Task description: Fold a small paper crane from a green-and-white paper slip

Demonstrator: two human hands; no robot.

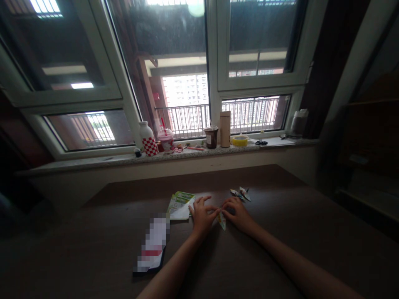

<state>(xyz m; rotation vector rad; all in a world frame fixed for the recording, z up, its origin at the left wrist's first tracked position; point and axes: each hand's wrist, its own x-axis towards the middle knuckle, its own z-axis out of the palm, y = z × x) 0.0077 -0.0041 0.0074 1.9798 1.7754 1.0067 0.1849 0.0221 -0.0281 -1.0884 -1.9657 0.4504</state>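
My left hand (202,216) and my right hand (237,214) meet over a small folded paper piece (222,220) on the dark brown table (280,249). Both hands pinch the paper with their fingertips. A stack of green and white paper sheets (180,205) lies just left of my left hand. Two finished folded paper figures (240,193) sit just beyond my right hand.
A phone (152,246) lies on the table at the left. On the stone windowsill (93,162) stand a checked bottle (148,139), a pink cup (166,140), a dark cup (211,137), a tall flask (225,128), a tape roll (240,140) and scissors (261,143).
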